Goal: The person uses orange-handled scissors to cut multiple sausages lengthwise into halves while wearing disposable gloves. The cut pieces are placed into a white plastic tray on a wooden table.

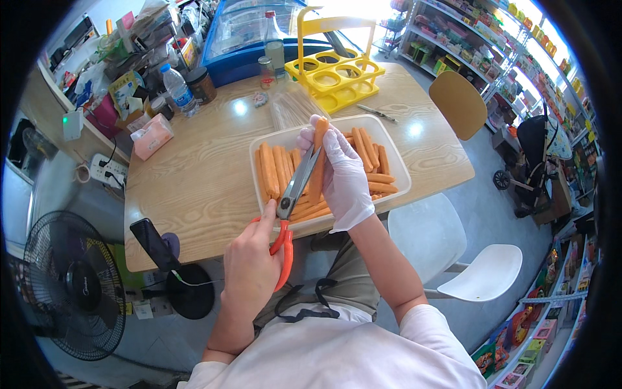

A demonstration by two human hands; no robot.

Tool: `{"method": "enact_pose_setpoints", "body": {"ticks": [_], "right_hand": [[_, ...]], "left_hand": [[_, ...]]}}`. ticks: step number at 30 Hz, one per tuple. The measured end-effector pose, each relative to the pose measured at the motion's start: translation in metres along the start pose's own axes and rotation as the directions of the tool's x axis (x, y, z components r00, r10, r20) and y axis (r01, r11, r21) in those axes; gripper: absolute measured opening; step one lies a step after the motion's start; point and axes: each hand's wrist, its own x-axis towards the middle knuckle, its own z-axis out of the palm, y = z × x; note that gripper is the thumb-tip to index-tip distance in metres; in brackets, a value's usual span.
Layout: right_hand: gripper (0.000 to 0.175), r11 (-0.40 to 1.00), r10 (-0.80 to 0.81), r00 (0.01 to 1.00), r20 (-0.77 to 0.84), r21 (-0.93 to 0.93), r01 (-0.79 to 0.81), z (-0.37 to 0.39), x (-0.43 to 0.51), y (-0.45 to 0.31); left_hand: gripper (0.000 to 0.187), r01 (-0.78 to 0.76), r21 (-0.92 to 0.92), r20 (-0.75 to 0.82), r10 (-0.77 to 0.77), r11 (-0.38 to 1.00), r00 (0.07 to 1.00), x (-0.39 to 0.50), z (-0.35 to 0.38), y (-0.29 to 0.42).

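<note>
My left hand (252, 262), bare, grips the orange-red handles of a pair of scissors (297, 187), its index finger stretched along toward the pivot. The scissors' blades are slightly parted and reach the side of an orange sausage (318, 160). That sausage stands nearly upright in my right hand (346, 175), which wears a thin white disposable glove. Under both hands sits a white plastic tub (404, 182) at the table's front edge. Many more sausages (269, 170) lie in it, in a left group, a right group and a lower layer partly hidden by my hands.
Behind the tub on the wooden table (204, 170) are a bag of thin wooden skewers (291, 107), a yellow bottle carrier (335, 73) and a pen (376, 113). A tissue pack (153, 137) and water bottle (179, 90) stand left. A phone (153, 243) and fan (75, 287) flank the left edge; a white chair (427, 233) stands right.
</note>
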Motion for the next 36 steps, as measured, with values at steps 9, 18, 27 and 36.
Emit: {"method": "enact_pose_setpoints", "body": {"ticks": [9, 18, 27, 36], "right_hand": [[0.045, 0.998, -0.061, 0.998, 0.005, -0.007, 0.061, 0.005, 0.001, -0.003], [0.045, 0.996, -0.087, 0.996, -0.033, -0.027, 0.086, 0.006, 0.002, -0.005], [0.046, 0.992, -0.108, 0.988, -0.105, -0.075, 0.101, 0.005, 0.005, -0.016], [0.048, 0.998, -0.053, 0.992, -0.111, -0.034, 0.049, 0.001, 0.005, -0.015]], "left_hand": [[0.058, -0.001, -0.002, -0.001, 0.001, 1.0, 1.0, -0.007, 0.0, 0.001], [0.06, 0.016, -0.024, 0.154, -0.012, 1.0, 0.988, -0.01, -0.007, -0.005], [0.055, -0.041, 0.001, 0.11, 0.041, 0.999, 0.993, -0.018, -0.007, -0.008], [0.054, -0.006, -0.089, 0.174, 0.022, 0.996, 0.985, -0.013, -0.011, -0.008]]}}
